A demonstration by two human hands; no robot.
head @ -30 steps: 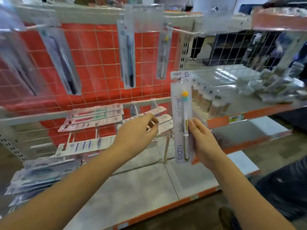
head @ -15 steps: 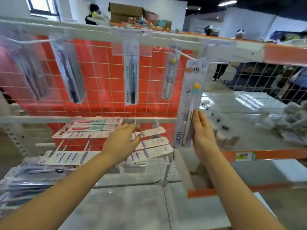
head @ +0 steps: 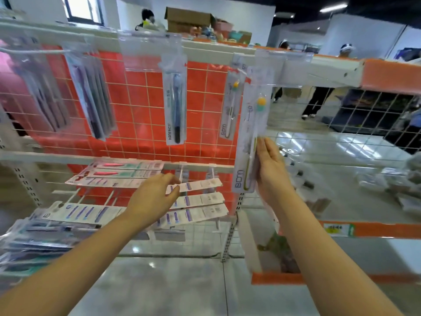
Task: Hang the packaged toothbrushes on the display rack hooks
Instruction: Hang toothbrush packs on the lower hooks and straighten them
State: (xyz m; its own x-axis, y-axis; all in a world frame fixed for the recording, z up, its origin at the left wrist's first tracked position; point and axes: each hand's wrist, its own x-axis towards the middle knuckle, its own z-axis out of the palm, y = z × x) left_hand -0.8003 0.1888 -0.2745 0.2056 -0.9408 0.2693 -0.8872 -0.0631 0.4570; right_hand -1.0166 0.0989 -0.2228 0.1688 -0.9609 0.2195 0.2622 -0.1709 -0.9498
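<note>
My right hand (head: 270,169) holds the lower part of a clear packaged toothbrush (head: 251,131) with a yellow-green head, upright, its top up at the white rail beside a like pack (head: 231,106) hanging on a hook. My left hand (head: 152,197) hovers with loosely curled fingers over flat white toothbrush packs (head: 198,198) on lower hooks, holding nothing. A blue toothbrush pack (head: 175,103) and purple ones (head: 91,94) hang on the orange grid panel (head: 139,103).
More packs (head: 34,238) are stacked at lower left. An orange-edged shelf (head: 364,229) with wire mesh and small bottles (head: 298,169) lies to the right. People stand beyond the rack at the back.
My right hand has raised the yellow-headed pack from chest height up to the top rail. My left hand has stayed over the lower packs.
</note>
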